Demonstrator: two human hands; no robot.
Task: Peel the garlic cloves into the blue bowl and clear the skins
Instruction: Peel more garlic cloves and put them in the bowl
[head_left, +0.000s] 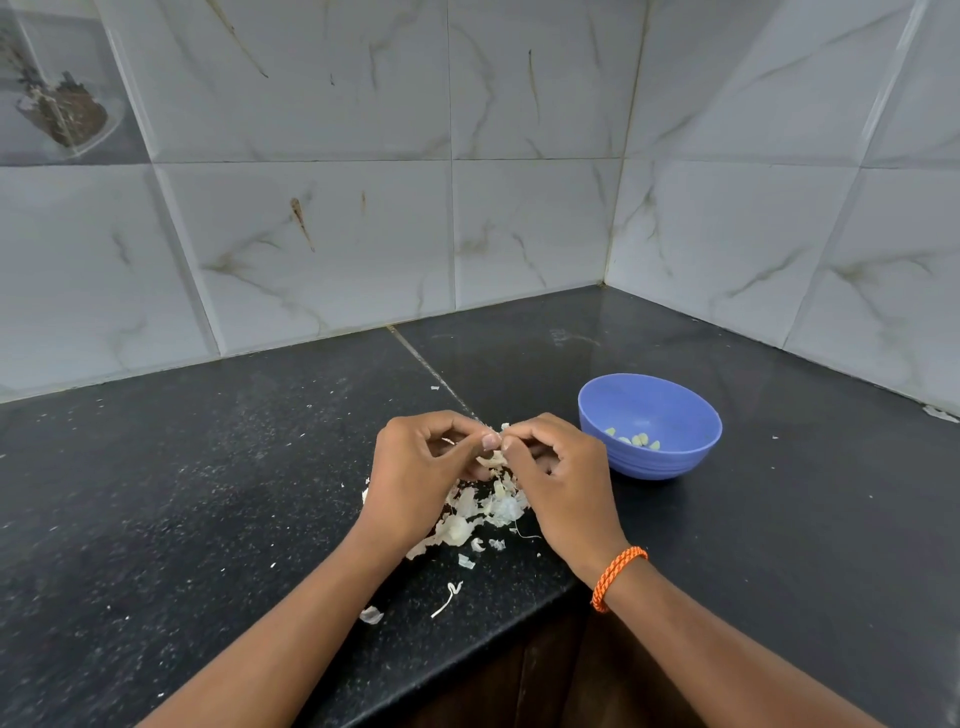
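Note:
My left hand (423, 467) and my right hand (558, 467) meet fingertip to fingertip above the black counter, both pinching one garlic clove (501, 432) whose pale skin sticks out between the thumbs. Most of the clove is hidden by my fingers. Beneath the hands lies a pile of garlic skins (483, 512), with what looks like an unpeeled clove in it. To the right stands the blue bowl (670, 462) with several peeled cloves (636, 440) at its bottom.
Loose skin scraps (371, 614) and a thin curled strip (448, 597) lie near the counter's front edge (493, 644). Tiled walls meet in a corner behind the bowl. An orange braided band circles my right wrist (618, 574).

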